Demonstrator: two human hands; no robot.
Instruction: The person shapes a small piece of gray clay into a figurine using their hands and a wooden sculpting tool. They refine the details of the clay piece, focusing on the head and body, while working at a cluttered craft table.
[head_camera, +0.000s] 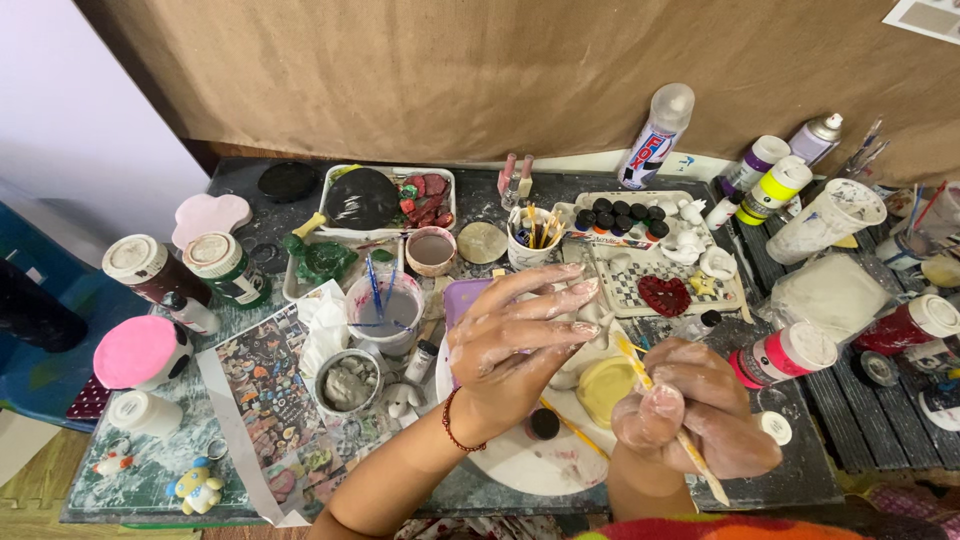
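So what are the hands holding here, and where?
Right hand grips a thin yellow brush around mid-handle. Left hand has its fingers spread; whether it holds anything cannot be told.

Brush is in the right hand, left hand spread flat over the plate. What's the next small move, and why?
Probably lower the brush tip toward the pale yellow disc on the white plate. The right hand grips the brush with its tip just above the disc, and the left hand hovers open beside it, holding nothing.

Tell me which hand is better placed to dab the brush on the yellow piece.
The right hand. It already has a grip on the thin brush, and it sits right beside the yellow piece on the white plate. The left hand is spread open above the plate, fingers splayed, with no tool.
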